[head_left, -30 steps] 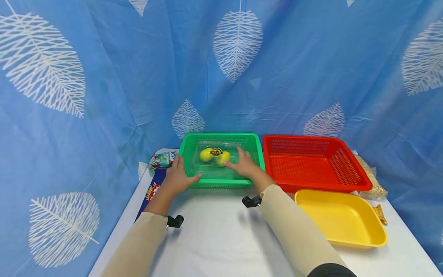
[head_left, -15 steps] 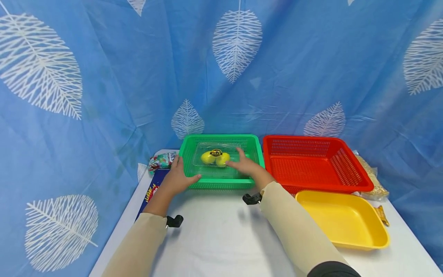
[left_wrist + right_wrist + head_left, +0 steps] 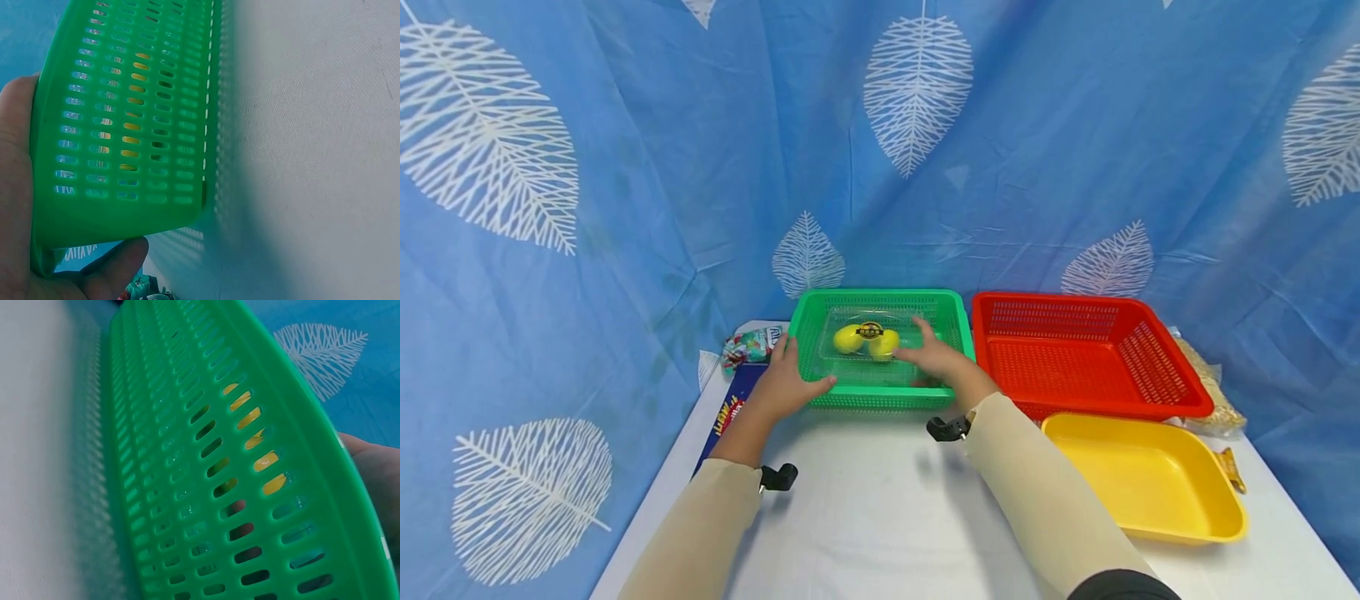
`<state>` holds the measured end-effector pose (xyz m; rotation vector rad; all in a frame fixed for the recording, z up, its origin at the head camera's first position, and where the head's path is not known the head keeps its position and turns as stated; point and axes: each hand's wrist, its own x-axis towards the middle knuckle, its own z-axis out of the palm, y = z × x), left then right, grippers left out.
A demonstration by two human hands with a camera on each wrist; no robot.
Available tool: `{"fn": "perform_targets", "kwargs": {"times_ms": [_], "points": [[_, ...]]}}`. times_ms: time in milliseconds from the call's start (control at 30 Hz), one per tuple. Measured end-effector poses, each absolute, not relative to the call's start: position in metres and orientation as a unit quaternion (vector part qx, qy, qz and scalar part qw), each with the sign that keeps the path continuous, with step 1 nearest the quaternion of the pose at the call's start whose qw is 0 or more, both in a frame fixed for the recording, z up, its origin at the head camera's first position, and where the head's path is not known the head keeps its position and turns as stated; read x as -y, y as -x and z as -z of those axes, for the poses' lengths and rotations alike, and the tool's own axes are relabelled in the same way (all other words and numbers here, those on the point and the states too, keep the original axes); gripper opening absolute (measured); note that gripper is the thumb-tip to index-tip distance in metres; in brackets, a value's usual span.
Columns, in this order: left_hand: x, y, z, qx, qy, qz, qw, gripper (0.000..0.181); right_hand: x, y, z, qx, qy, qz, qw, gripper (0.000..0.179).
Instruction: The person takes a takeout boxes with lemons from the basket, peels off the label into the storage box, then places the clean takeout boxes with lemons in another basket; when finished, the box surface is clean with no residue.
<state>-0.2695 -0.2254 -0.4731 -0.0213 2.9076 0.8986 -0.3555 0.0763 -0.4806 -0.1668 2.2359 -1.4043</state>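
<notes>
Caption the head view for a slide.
Left hand gripping the green basket, right hand inside it at a clear box of yellow fruit.

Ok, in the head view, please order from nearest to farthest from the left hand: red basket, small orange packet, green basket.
1. Green basket, touching the left hand.
2. Red basket, to the right.
3. Small orange packet, far right.

The clear box [image 3: 870, 331] and green basket [image 3: 880, 392] are smooth plastic.

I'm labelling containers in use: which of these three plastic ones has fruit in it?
The green basket, leftmost of the three: a clear box of yellow fruit is inside it, while the red basket and yellow tray show none.
</notes>
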Motion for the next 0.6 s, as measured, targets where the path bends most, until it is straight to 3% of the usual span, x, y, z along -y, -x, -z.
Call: {"fn": "perform_targets", "kwargs": {"times_ms": [600], "points": [[0.2275,0.2700,0.4741,-0.954,0.017,-0.295,0.050,0.124,-0.0752,0.3552,0.4755,-0.786,0.033,0.573,0.230,0.081]]}}
